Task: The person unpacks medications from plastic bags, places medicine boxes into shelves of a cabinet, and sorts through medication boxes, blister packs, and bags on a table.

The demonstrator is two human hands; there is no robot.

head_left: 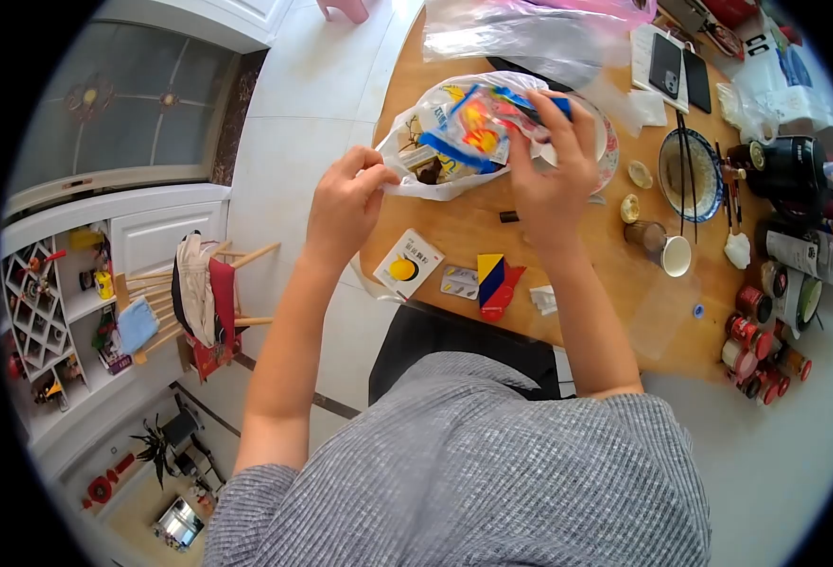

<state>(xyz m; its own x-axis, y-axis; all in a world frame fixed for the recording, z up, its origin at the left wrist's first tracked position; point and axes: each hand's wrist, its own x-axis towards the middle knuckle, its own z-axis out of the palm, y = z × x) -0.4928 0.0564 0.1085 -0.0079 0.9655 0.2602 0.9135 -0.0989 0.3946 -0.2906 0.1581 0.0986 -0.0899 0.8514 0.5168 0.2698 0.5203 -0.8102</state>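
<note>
White plastic bag (pixel 445 192) between your two hands

Your left hand (pixel 348 200) pinches the rim of the bag at its left side. Your right hand (pixel 560 168) pinches a colourful packet (pixel 481 128), which is at the mouth of the bag and a little blurred. Nearer to you than the bag, there lies a white box (pixel 409 264) with a yellow circle. To the right of the bag stands a bowl (pixel 665 176).

Left hand (pixel 348 197) grips a white bag (pixel 447 189) on the bench (pixel 478 215); right hand (pixel 558 165) holds a colourful packet (pixel 481 125) at the bag's opening.
</note>
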